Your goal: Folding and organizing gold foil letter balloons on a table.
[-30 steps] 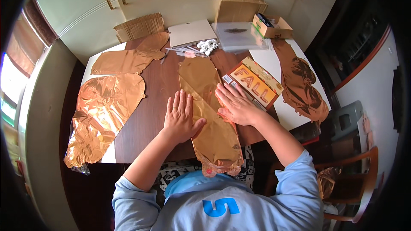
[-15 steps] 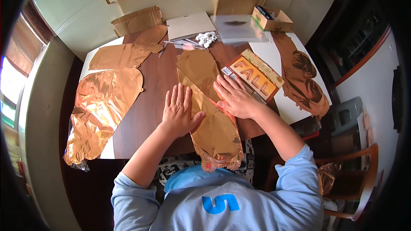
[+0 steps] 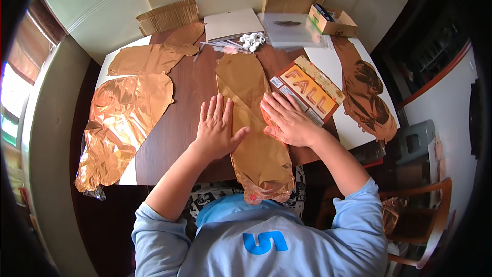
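Observation:
A flat, uninflated copper-coloured foil balloon (image 3: 261, 141) lies lengthwise in front of me, its near end hanging over the table edge toward my shirt. My left hand (image 3: 218, 123) rests flat along its left edge, fingers stretched out and thumb spread onto the foil. On the opposite edge, my right hand (image 3: 291, 120) lies palm down with its fingers extended. A reddish-orange strip of foil shows beside and beneath the right palm. Just past the right fingers is a printed orange cardboard package (image 3: 310, 90) picturing letter balloons.
More flat foil balloons lie on the left (image 3: 128, 118) and the right (image 3: 364, 87) of the brown-and-white table (image 3: 179, 118). Toward the back are white straws (image 3: 224, 46), a white bunched item (image 3: 252, 41), clear plastic sheets (image 3: 292, 28) and a small cardboard box (image 3: 335, 24). A wooden chair (image 3: 438, 220) stands at right.
My right hand has slid slightly outward and nearer along the foil, and the diagonal reddish fold there shows less. My left hand stays in place. The whole view has shifted a little.

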{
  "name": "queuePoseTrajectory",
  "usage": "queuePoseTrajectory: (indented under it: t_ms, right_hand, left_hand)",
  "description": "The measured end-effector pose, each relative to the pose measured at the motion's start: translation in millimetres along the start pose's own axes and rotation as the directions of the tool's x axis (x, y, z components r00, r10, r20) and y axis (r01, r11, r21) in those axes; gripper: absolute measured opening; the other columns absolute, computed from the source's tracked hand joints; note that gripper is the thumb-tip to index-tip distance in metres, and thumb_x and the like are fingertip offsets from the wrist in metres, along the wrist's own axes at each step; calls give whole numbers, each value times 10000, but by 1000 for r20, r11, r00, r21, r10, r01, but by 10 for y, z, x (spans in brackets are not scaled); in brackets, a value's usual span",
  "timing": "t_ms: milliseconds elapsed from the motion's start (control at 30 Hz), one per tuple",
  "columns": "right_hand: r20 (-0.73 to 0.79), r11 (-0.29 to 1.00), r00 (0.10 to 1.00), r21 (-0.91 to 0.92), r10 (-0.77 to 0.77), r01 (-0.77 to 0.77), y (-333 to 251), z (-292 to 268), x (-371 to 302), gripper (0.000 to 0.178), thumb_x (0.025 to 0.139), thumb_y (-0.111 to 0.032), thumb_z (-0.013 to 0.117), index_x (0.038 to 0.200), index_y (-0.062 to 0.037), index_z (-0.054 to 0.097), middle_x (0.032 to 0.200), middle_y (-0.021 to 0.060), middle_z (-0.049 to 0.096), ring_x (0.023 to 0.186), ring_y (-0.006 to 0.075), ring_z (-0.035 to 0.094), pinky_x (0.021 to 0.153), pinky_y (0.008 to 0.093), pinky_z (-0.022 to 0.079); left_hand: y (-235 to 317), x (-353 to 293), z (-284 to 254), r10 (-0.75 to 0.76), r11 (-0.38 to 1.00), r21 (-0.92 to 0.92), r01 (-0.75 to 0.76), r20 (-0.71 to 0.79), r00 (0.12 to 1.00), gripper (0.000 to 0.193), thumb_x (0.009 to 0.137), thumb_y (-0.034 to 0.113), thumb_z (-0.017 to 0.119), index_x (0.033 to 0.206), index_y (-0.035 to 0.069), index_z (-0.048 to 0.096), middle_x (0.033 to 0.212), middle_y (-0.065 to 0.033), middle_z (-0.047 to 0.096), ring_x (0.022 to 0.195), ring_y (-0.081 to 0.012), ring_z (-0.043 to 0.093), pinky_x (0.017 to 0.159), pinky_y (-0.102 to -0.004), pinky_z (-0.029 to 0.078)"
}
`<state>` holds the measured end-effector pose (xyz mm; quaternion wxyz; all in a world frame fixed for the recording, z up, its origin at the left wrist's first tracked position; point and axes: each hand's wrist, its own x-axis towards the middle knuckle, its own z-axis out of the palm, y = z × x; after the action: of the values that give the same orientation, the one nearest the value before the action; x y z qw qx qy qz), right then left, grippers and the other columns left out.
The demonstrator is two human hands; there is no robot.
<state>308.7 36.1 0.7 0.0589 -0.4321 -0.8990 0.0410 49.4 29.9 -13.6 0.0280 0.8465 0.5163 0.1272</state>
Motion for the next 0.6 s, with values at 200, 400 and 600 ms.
queuePoseTrajectory:
  t_ms: [200,400,600]
  right_hand:
    - [21,1000,1000,23,18,-18,-11,-7,-5,740,973,-517,449,1515,-58,243,1579,155,221,1470,313,171,1183,474,119]
    - [12,1000,1000,5,6,-6,-5,29,-4,742,972,-511,454,1516,-56,239,1583,152,214,1472,314,164,1184,469,113]
    - [57,999,998,7,32,-33,-24,-2,-12,740,983,-517,416,1522,-50,221,1598,142,164,1481,310,125,1192,455,84]
  left_hand:
    - [26,-7,25,15,999,41,-13,-38,999,897,882,630,482,1448,-49,330,1507,-308,274,1429,-425,231,1166,-546,119]
    - [18,-31,74,37,997,74,-30,-88,995,898,873,621,503,1440,-55,337,1497,-317,286,1420,-437,245,1161,-555,126]
    - [11,-29,79,33,996,81,-28,-60,998,883,904,632,448,1461,-39,308,1511,-298,271,1444,-417,198,1167,-543,84]
